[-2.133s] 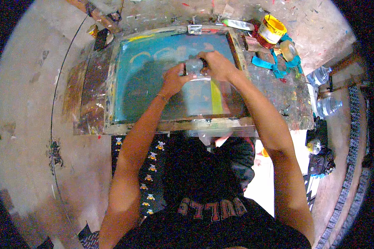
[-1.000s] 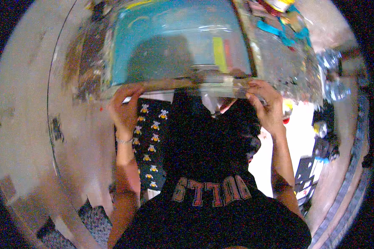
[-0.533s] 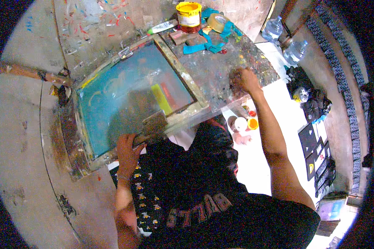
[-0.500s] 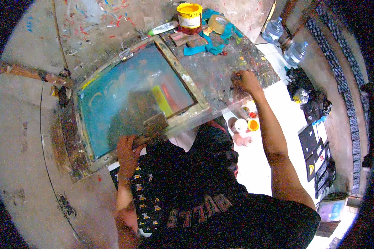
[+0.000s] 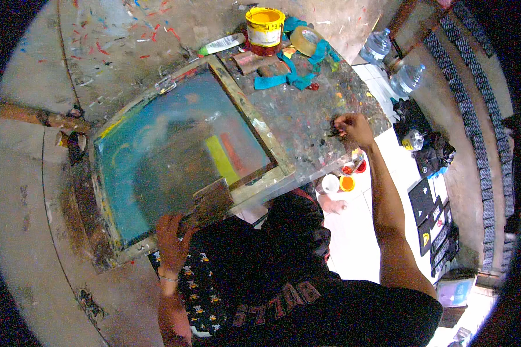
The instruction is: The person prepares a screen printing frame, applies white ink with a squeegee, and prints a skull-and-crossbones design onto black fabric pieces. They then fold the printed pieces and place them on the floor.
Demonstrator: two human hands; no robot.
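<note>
A wooden screen-printing frame (image 5: pixel 252 118) lies tilted on the worktable, its blue mesh (image 5: pixel 118 194) showing a yellow-green stripe and a red stripe. Fingers bent, my left hand (image 5: pixel 172 240) grips the near edge of this frame. Beside those fingers a flat brown block (image 5: pixel 211 202) rests over the same edge. What is under the palm stays hidden. Over the right part of the stained tabletop (image 5: pixel 295 113), my right hand (image 5: pixel 356 128) is closed in a pinch. Something dark shows at its fingertips, too small to name.
At the back stand a yellow bucket (image 5: pixel 265 32), a white tube (image 5: pixel 223 44), a tape roll (image 5: pixel 307 40) and teal cloth strips (image 5: pixel 289 78). Below the table's right edge are a white cup (image 5: pixel 330 184) and an orange cup (image 5: pixel 347 183). Large clear bottles (image 5: pixel 408 80) stand farther right.
The whole view has shifted a little. My right hand has moved slightly toward the table's right edge, still pinched. My left hand keeps its place at the frame's near edge.
</note>
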